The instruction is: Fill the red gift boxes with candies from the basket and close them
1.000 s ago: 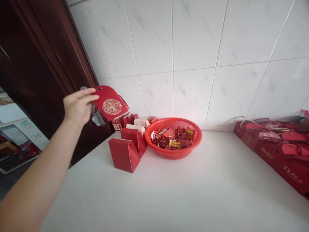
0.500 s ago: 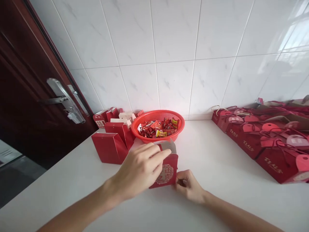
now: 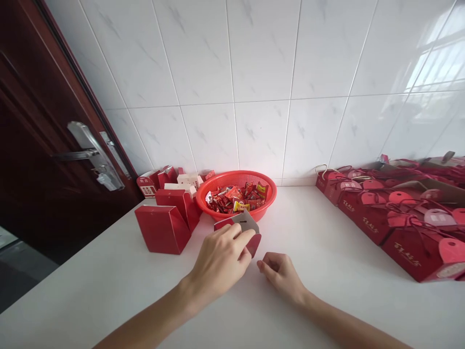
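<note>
My left hand grips the upper part of a small red paper gift box, fingers over its near side. The box is tilted, its pale inner flap with a slot showing at the top; most of its front is hidden behind my hand. Just to the right, my right hand rests low over the white table with fingers curled, apart from the box, and nothing shows in it. Right behind the box stands a red plastic basket holding many wrapped candies.
Several red boxes stand at the left of the basket, some showing white sides. Rows of red boxes with cord handles fill the right side. A tiled wall closes off the back, and a dark door is at the left.
The box has tilted and turned in my left hand, so its round printed front no longer shows. My right hand has come away from the box's lower edge.
</note>
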The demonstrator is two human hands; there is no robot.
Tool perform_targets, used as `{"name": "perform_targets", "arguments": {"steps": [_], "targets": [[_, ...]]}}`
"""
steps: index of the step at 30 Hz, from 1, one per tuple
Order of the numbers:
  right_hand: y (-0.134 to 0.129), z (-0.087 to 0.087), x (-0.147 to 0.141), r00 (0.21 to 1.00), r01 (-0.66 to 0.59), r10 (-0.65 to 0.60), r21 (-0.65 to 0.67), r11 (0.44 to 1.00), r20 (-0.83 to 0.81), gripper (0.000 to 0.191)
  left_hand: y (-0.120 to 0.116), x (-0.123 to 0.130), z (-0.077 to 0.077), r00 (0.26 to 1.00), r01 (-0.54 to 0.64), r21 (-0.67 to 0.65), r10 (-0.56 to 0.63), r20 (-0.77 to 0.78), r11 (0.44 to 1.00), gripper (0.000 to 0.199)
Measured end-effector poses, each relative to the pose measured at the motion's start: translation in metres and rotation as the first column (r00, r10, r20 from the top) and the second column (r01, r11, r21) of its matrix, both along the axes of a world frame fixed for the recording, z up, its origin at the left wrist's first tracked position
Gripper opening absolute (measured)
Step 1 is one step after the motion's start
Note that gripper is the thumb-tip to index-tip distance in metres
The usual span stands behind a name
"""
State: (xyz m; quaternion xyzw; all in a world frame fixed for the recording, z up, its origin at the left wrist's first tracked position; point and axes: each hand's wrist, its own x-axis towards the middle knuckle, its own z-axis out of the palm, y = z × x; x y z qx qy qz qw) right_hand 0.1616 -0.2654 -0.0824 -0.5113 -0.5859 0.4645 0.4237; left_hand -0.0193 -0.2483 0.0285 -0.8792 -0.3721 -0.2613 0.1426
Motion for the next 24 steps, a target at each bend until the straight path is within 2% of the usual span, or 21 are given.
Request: {"name": "perform_targets", "arguments": {"steps": [4,7,10,12,15,19,22,24], "targets": [[-0.001,-0.002,0.001,1.0,-0.025,0.026,0.034,0.999,-0.012,0.039,0.004,0.015,-0.008,0.988,-0.14,-0.201,0.124,-0.09,0.97,0.035],[-0.004,-0.005,-0.001,0.998,-0.059,0.06,0.069,0.996,-0.024,0.041,0.006,0.026,-0.008,0.979,-0.194,-0.332,0.158,-0.132,0.923,0.03],[-0.007,-0.007,-0.002,0.996,-0.087,0.09,0.119,0.989,-0.017,0.038,0.005,0.031,-0.002,0.988,-0.154,-0.449,0.133,-0.079,0.88,0.018],[-0.008,-0.009,-0.002,0.995,-0.101,0.102,0.143,0.985,-0.001,0.037,0.006,0.027,0.004,0.995,-0.087,-0.497,0.096,-0.007,0.863,0.022],[-0.007,-0.011,-0.001,0.993,-0.114,0.111,0.144,0.983,0.026,0.038,0.011,0.013,0.014,0.999,0.004,-0.497,0.019,0.04,0.868,0.028],[-0.007,-0.013,-0.001,0.99,-0.134,0.125,0.154,0.979,0.066,0.038,0.024,-0.01,0.026,0.995,0.095,-0.399,-0.094,0.022,0.912,0.032],[-0.011,-0.016,0.0,0.988,-0.123,0.097,0.224,0.967,0.123,0.035,0.032,-0.02,0.027,0.994,0.105,-0.352,-0.111,0.003,0.93,0.035],[-0.013,-0.016,0.002,0.985,-0.102,0.049,0.324,0.94,0.168,0.029,0.036,-0.022,0.026,0.994,0.097,-0.37,-0.11,-0.014,0.924,0.03]]}}
